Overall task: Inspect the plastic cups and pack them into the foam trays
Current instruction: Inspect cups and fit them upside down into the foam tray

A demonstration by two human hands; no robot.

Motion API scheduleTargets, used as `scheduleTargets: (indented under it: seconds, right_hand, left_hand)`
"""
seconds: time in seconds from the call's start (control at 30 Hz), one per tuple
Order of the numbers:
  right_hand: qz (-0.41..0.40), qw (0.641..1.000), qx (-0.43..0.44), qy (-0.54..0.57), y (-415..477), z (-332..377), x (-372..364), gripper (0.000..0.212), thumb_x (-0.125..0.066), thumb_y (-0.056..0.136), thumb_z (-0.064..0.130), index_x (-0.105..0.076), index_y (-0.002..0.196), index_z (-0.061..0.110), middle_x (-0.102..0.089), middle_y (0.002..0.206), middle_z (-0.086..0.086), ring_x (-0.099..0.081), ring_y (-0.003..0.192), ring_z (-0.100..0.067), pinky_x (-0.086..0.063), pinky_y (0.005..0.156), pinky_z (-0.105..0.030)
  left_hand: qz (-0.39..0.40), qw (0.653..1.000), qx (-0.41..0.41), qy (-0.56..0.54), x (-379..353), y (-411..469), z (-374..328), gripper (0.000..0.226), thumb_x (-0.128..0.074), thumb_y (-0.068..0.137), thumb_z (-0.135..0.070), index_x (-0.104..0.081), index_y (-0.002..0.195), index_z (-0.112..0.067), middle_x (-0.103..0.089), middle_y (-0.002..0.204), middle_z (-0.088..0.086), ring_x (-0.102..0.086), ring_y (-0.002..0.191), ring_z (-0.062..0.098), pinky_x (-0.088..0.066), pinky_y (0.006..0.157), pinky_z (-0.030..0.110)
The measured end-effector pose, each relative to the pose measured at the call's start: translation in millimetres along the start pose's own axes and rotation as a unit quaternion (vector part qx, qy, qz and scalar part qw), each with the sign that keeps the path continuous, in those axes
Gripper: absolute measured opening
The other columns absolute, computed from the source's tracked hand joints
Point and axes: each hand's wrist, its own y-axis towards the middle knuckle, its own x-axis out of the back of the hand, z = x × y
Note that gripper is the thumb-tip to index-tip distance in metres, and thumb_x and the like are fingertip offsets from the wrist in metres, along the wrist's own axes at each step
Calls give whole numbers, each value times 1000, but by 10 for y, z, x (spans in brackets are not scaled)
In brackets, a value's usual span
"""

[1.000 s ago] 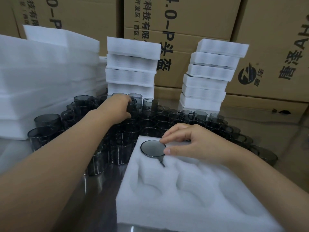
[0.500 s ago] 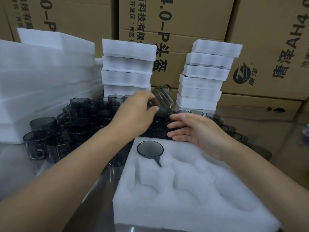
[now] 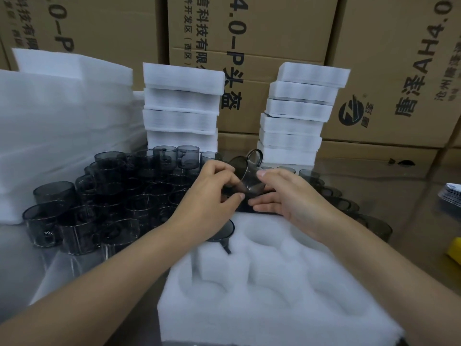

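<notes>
A packing station in a warehouse: printed shipping cartons [image 3: 249, 58] walled up behind the worktop [image 3: 399, 196], stacks of foam trays [image 3: 182, 106], dozens of identical smoky plastic cups [image 3: 112, 196] awaiting boxing.

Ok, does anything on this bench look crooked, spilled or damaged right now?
Only the right-hand stack of white foam trays: its layers sit staggered and skewed, unlike the squarer middle stack. The smoky transparent plastic cup is tilted, but the left hand and right hand hold it for inspection. No spill or damage shows.
</notes>
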Motion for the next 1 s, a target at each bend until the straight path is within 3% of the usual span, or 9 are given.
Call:
scheduleTargets:
  seconds: [0.1,0.23,0.4,0.53,0.7,0.77,0.87,1.0]
  right_hand:
    - [9,1000,12,-19,-1,-16,-2,31,-63,89,31,-57,111,10,-70,102,-11,-72,81,-22,-57,74,-29]
    - [15,999,23,-29,-11,-28,6,38,-67,85,33,-57,115,13,-71,101,-9,-71,80,-21,-57,74,-28]
    - [28,999,23,-19,-21,-25,10,38,-64,87,31,-55,118,11,-69,106,-10,-70,79,-22,-55,75,-30]
    - [39,999,27,1,-15,-27,22,22,-60,90,21,-54,111,16,-69,102,-9,-71,77,-21,-55,77,-33]
    - [58,998,32,7,3,-46,43,19,-56,90,17,-53,108,20,-71,96,-9,-71,78,-22,-55,86,-38]
    - [69,997,33,2,5,-44,45,29,-59,79,24,-54,107,19,-71,92,-7,-70,78,-21,-54,87,-38]
    - [74,997,31,-5,17,-43,47,38,-56,69,28,-54,105,17,-71,92,-6,-70,78,-20,-54,86,-38]
    - [72,997,41,-9,30,-56,65,36,-57,71,32,-57,103,16,-70,96,-3,-68,81,-17,-54,78,-34]
  left_hand:
    - [-8,1000,-12,-11,9,-18,-5,19,-69,84,-14,-62,99,-22,-37,112,-23,-51,95,-2,-51,84,30]
    - [-26,999,-24,-16,19,-39,-10,52,-73,78,-14,-46,117,-36,-27,114,-28,-51,88,-3,-55,77,31]
    - [-44,997,-36,-48,-3,-31,11,73,-78,73,-15,-36,129,-36,-31,113,-15,-50,97,-12,-47,74,8]
    - [-52,995,-49,-69,-23,-23,20,79,-82,69,-21,-31,126,-39,-34,115,-19,-49,101,-12,-42,74,3]
    - [-47,996,-48,-51,-18,-23,35,81,-82,67,-29,-31,128,-41,-40,114,-20,-48,102,-9,-40,75,4]
    - [-43,997,-47,-45,-15,-26,38,81,-82,68,-29,-33,132,-38,-41,114,-20,-49,103,-7,-40,78,6]
    - [-36,997,-44,-43,-1,-36,18,80,-80,67,-30,-36,135,-33,-40,114,-21,-49,107,-4,-43,84,14]
    - [-29,998,-53,-17,22,-52,-18,74,-79,71,-25,-39,132,-30,-41,116,-17,-47,111,2,-46,93,27]
